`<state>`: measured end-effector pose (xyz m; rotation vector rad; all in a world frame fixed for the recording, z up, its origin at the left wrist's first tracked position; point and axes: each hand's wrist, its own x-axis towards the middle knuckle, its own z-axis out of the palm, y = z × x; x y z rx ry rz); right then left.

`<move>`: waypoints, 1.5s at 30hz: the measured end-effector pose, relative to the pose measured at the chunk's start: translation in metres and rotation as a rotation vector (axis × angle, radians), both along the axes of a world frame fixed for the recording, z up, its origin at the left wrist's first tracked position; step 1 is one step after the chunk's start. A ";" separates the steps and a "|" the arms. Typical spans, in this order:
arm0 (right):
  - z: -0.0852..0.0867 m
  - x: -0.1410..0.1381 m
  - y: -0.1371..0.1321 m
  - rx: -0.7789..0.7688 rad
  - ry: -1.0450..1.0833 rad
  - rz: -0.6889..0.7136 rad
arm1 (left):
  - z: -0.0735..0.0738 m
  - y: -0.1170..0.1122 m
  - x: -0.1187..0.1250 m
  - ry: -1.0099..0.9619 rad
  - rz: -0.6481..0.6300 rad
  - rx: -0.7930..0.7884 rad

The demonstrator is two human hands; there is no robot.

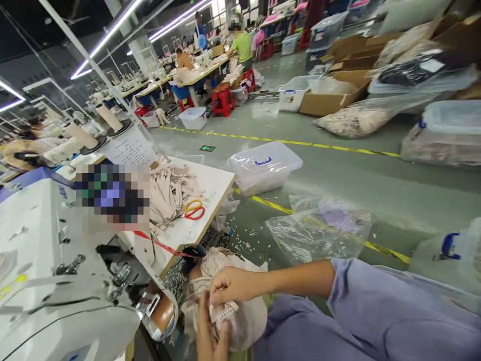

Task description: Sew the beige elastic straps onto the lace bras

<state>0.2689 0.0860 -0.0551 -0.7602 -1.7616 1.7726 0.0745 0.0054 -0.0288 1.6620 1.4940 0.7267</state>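
My right hand point(233, 286) is closed, pinching a pale pink fabric piece point(250, 321) with white lace-like trim. Below it, my left hand point(211, 335) grips the same fabric between thumb and fingers, slightly blurred. More bunched pink fabric point(214, 261) lies just behind my hands, over my lap. What exactly the garment is, I cannot make out. To the left stands a white sewing machine point(37, 240), its working end close to my left hand. A red cord or strip point(165, 246) runs from the machine area down towards the fabric.
On the white table point(214, 175) lie a heap of pale fabric strips point(169, 193) and scissors point(193, 209) with yellow and red handles. A lidded plastic box point(265, 168) and a clear bag point(319, 230) are on the scrap-strewn floor. Several people work farther back.
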 end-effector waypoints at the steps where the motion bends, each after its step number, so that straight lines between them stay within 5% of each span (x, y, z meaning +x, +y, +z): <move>1: 0.004 -0.003 0.009 0.085 -0.060 0.035 | -0.011 0.003 0.003 -0.031 0.016 -0.063; 3: 0.014 0.000 0.043 0.289 -0.261 -0.039 | -0.028 0.005 0.006 -0.135 0.052 -0.233; 5: 0.024 0.008 0.095 0.411 -0.477 -0.270 | -0.038 0.006 0.004 -0.210 0.077 -0.368; 11: 0.043 -0.020 0.243 0.520 -0.654 -0.529 | -0.027 0.004 -0.010 -0.268 0.156 -0.424; 18: 0.052 -0.082 0.278 0.641 -0.863 -0.473 | -0.021 0.001 -0.021 -0.222 0.281 -0.331; 22: 0.047 -0.081 0.272 0.674 -0.933 -0.437 | -0.011 0.000 -0.027 -0.112 0.319 -0.210; 30: 0.026 -0.081 0.274 0.736 -0.965 -0.387 | 0.000 -0.005 -0.042 -0.184 0.322 -0.246; 34: 0.036 -0.071 0.255 0.598 -0.663 -0.464 | 0.004 -0.013 -0.047 -0.203 0.334 -0.232; 37: 0.041 -0.057 0.201 0.149 -0.216 -0.313 | 0.008 -0.017 -0.051 -0.200 0.347 -0.216; 40: 0.037 -0.044 0.121 -0.206 0.066 -0.066 | 0.012 -0.020 -0.055 -0.152 0.355 -0.192; 42: 0.035 -0.039 0.067 -0.302 0.072 0.036 | 0.015 -0.021 -0.057 -0.111 0.360 -0.170; 45: 0.037 -0.040 0.009 -0.122 -0.029 0.142 | 0.017 -0.023 -0.057 -0.067 0.343 -0.150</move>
